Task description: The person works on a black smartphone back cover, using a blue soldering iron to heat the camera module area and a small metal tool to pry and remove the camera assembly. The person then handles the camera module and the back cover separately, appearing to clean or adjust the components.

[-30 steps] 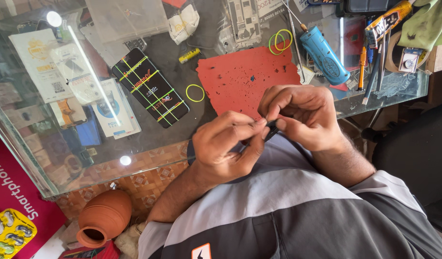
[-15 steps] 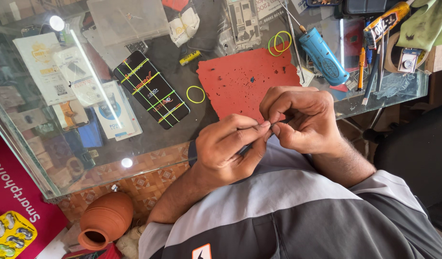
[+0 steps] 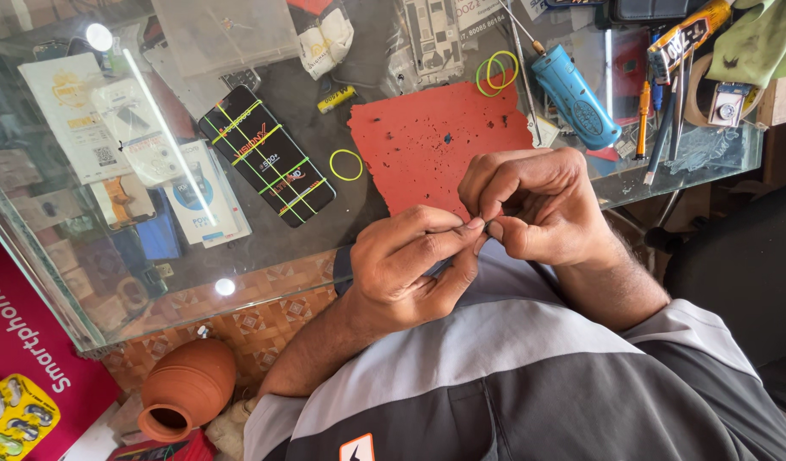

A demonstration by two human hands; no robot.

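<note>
Both of my hands meet just in front of my chest, at the near edge of a glass table (image 3: 86, 282). My left hand (image 3: 410, 269) pinches thumb and forefinger together against the fingertips of my right hand (image 3: 538, 205). Between them sits a small dark part (image 3: 493, 229), mostly hidden by the fingers. A thin dark piece (image 3: 437, 267) pokes out under my left fingers. Just beyond the hands, a red mat (image 3: 427, 141) lies on the glass.
A black phone (image 3: 265, 166) wrapped in yellow-green rubber bands lies left of the mat, with a loose yellow band (image 3: 346, 165) beside it. Further bands (image 3: 495, 70), a blue cylindrical tool (image 3: 575, 96) and screwdrivers (image 3: 645, 119) lie at the back right. A clay pot (image 3: 188, 388) stands below the table.
My hands stay pressed together in the same spot. Only the fingertips have shifted slightly around the small part.
</note>
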